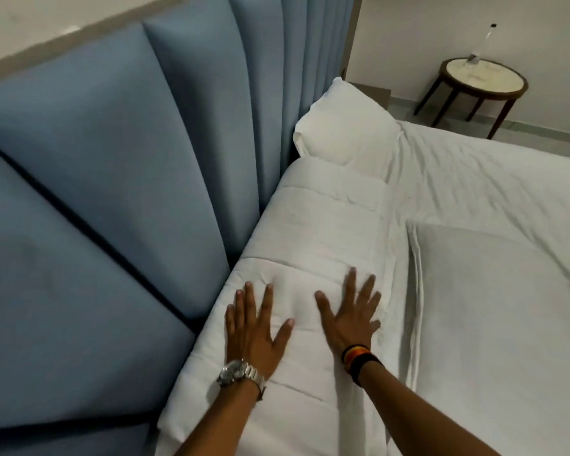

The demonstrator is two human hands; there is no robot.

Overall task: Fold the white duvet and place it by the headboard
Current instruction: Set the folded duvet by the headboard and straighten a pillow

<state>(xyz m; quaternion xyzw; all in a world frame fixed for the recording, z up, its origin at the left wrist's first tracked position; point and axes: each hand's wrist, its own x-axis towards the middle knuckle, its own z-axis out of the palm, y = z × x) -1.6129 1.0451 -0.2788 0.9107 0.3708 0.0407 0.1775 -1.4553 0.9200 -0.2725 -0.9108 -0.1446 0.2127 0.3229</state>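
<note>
Head view shows us the white quilted duvet, folded into a long thick strip, lying along the head edge of the bed and touching the blue padded panel headboard. Our left hand and right hand both lie flat on the strip's near end, fingers spread, palms down — we grip nothing. We judge they sit this way to press the folds down and smooth the top so the bundle stays snug against the panels; the placing looks all but done. A white pillow leans at the far end of the strip, near the head corner, and seems to overlap it slightly. A silver wristwatch is on the left wrist, dark bands on the right. The right hand is a little blurred, so we cannot tell how firmly it presses. How many layers the fold has is hidden, and the strip's near end is cut off by the lower frame. Well apart stands a round dark-legged side table — what sits on it is too small to make out.
</note>
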